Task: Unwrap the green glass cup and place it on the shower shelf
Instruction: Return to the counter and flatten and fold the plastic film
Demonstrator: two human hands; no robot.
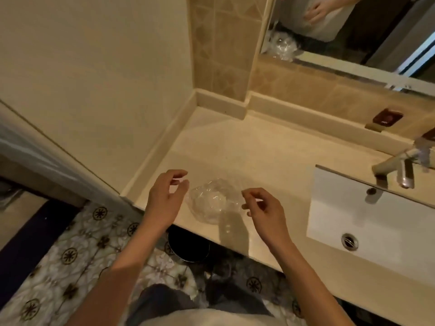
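Nearest: patterned floor tiles (70,250) and a dark round bin (188,245) under the counter edge. On the cream countertop (247,147), near its front edge: a crumpled clear plastic wrap (213,200); green glass cup not discernible inside it. Left hand (164,196) just left of the wrap, fingers loosely curled, holding nothing. Right hand (263,208) just right of it, fingers likewise curled; contact with wrap uncertain. Farther right: white sink (376,222), faucet (395,168). Beyond: mirror (353,31).
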